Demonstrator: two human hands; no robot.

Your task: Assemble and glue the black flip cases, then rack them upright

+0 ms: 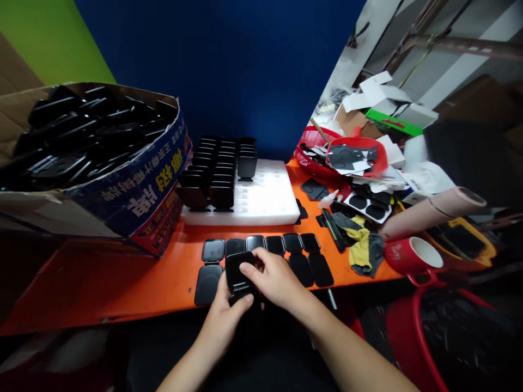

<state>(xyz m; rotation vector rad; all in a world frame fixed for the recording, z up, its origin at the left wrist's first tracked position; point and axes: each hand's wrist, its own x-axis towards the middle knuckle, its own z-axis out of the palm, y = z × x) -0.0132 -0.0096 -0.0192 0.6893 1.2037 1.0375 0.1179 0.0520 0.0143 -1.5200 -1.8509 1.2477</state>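
Both hands hold one black hinged case (240,270) at the front edge of the orange table. My left hand (229,305) grips its lower half, thumb on top. My right hand (272,275) holds the upper half, with its thumb pressed on the dark face. Behind them lies a row of similar black cases (213,250), opened flat in pairs of panels; my hands cover some of their lower panels. A white foam tray (267,196) stands beyond the row, with several black cases (223,188) upright in its left part.
At left stands a printed cardboard box (151,190) full of black pieces. On the right are a red basket (314,163), a red scoop (378,155), yellow-grey gloves (365,245), a cardboard tube (433,212) and a red mug (402,256). A red bucket (417,326) sits below the table edge.
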